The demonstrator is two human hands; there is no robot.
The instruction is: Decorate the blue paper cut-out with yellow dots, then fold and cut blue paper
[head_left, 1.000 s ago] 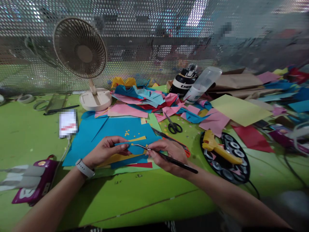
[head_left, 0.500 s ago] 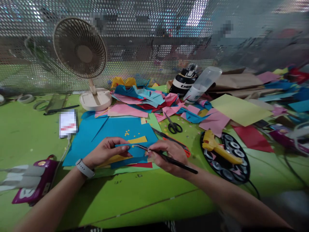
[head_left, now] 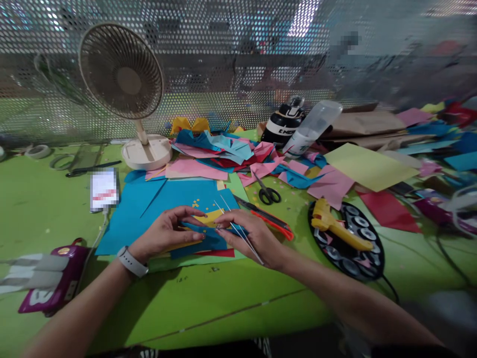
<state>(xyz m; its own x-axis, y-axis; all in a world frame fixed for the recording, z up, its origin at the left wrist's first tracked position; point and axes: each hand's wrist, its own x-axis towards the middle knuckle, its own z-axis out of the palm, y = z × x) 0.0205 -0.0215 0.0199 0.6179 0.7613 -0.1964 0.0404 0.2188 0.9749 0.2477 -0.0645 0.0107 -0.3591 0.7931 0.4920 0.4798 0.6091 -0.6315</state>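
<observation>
— How far along are you?

— My left hand (head_left: 164, 233) pinches a small blue paper piece (head_left: 203, 237) near the middle of the green table (head_left: 44, 199), over the big blue sheet (head_left: 164, 199). My right hand (head_left: 253, 236) grips thin metal tweezers (head_left: 233, 223) beside that piece. Tiny yellow bits (head_left: 197, 203) lie cut; I judge the assembly barely begun.

— Any containers?

— A clear plastic bottle (head_left: 313, 127) lies tipped at the far right; its contents I can't tell. The black round tray (head_left: 348, 243) holds a yellow glue gun (head_left: 335, 226).
</observation>
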